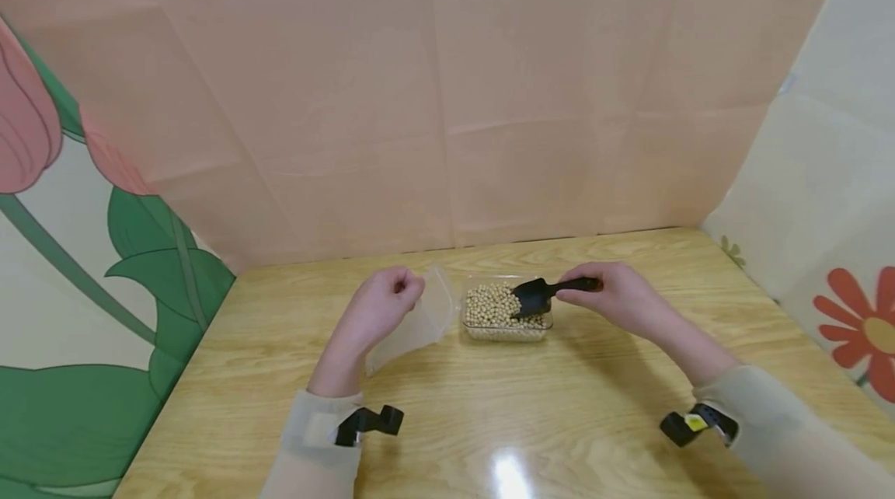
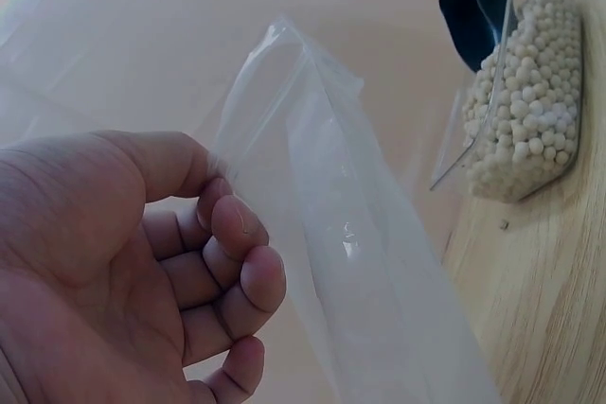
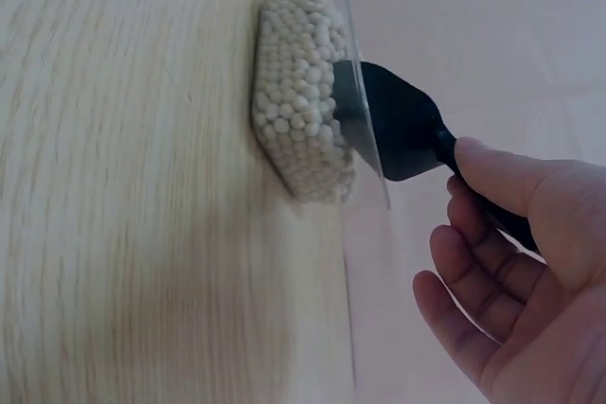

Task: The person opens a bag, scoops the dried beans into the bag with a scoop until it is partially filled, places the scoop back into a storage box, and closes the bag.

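A clear plastic box (image 1: 506, 334) on the table holds many small round beige balls (image 1: 489, 305), which could be beans or pellets. My right hand (image 1: 615, 297) grips the handle of a small black scoop (image 1: 534, 298). Its blade dips into the balls at the box's right side, as the right wrist view also shows. My left hand (image 1: 383, 301) pinches the edge of a translucent plastic bag (image 2: 350, 224) between thumb and index finger. The bag hangs to the left of the box, its top partly parted in the left wrist view.
The wooden table (image 1: 447, 421) carries the box near its back edge. A pink sheet (image 1: 433, 95) rises behind it. Printed flower panels stand at the left and right. One small loose bit (image 2: 504, 225) lies on the wood beside the box.
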`<state>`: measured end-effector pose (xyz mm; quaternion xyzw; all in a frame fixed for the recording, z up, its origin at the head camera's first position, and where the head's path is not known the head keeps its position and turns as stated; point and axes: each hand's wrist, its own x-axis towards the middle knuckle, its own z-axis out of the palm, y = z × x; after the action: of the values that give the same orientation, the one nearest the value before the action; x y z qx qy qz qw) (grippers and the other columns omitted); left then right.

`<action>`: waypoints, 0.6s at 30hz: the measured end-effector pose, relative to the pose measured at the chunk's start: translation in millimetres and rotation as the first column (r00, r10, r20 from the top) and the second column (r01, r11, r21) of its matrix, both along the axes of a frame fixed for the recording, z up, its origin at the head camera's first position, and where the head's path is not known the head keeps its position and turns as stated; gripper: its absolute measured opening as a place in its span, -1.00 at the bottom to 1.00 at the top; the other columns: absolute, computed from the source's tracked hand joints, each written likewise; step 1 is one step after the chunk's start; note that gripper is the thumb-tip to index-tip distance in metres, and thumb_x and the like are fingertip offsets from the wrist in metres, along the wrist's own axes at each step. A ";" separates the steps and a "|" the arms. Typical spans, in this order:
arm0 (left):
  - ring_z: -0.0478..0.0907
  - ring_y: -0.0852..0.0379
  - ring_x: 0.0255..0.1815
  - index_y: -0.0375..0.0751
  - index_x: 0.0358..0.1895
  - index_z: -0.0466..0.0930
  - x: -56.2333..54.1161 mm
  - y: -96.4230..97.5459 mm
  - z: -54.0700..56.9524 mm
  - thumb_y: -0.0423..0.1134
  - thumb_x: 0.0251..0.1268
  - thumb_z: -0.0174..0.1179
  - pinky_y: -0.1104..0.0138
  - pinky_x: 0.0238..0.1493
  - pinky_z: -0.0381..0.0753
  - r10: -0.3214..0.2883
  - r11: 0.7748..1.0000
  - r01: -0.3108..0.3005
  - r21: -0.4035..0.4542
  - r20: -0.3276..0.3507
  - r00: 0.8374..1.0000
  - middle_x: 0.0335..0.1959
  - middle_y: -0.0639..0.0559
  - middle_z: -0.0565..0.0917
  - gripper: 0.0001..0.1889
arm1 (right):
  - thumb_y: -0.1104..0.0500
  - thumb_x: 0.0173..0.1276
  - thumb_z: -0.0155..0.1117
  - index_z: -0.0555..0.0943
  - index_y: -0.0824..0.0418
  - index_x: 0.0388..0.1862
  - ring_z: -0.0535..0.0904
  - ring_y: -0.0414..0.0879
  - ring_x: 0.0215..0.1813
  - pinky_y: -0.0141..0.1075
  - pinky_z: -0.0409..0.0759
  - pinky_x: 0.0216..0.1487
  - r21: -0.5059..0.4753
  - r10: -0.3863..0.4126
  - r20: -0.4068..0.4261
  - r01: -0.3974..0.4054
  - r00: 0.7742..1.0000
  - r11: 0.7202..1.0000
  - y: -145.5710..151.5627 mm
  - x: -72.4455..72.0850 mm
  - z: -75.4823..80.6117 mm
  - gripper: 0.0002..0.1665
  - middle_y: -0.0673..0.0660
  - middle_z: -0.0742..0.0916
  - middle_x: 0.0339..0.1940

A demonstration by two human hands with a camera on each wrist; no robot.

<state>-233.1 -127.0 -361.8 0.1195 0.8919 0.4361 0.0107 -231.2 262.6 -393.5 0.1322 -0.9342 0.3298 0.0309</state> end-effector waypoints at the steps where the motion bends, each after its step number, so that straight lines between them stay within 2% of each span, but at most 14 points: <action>1: 0.28 0.07 -0.52 -0.13 -0.41 0.53 0.0 0.0 0.2 -0.13 0.69 0.16 0.20 -0.40 0.31 0.001 1.000 -0.001 0.000 -0.002 1.000 -0.49 0.02 0.50 -0.65 | -0.10 0.50 0.56 0.84 0.13 0.15 0.65 -0.07 -0.22 -0.18 0.60 -0.21 -0.005 0.004 -0.001 -0.004 1.000 1.000 -1.1 -0.8 -1.7 -0.58 0.17 0.84 0.04; 10: 0.28 0.08 -0.53 -0.13 -0.40 0.54 0.2 1.9 1.2 -0.14 0.69 0.16 0.20 -0.42 0.31 0.005 1.000 -0.005 0.004 -0.015 1.000 -0.49 0.02 0.52 -0.66 | -0.10 0.50 0.56 0.84 0.14 0.19 0.69 -0.08 -0.13 -0.11 0.60 -0.11 -0.027 0.012 -0.008 -0.013 1.000 1.000 -9.7 -6.4 -17.3 -0.56 0.22 0.84 0.14; 15: 0.28 0.08 -0.53 -0.13 -0.40 0.53 -0.1 2.0 0.3 -0.14 0.70 0.16 0.20 -0.42 0.31 0.006 1.000 -0.006 0.004 -0.018 1.000 -0.48 0.01 0.52 -0.66 | -0.11 0.51 0.55 0.85 0.12 0.21 0.74 0.00 0.06 -0.02 0.64 0.07 -0.048 0.003 -0.017 -0.004 1.000 0.999 -14.5 -5.8 -24.9 -0.55 0.21 0.83 0.19; 18: 0.29 0.08 -0.52 -0.13 -0.40 0.53 -0.2 2.3 -0.1 -0.14 0.70 0.16 0.20 -0.41 0.32 0.007 1.000 -0.007 0.006 -0.015 1.000 -0.48 0.02 0.53 -0.66 | -0.12 0.53 0.53 0.85 0.09 0.21 0.74 0.04 0.11 -0.01 0.64 0.10 -0.073 -0.004 -0.008 0.003 1.000 0.997 -14.3 -4.8 -29.2 -0.56 0.20 0.83 0.21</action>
<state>-233.3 -124.8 -361.9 0.1197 0.8910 0.4380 0.0020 -236.0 248.3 -422.6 0.1306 -0.9216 0.3633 0.0401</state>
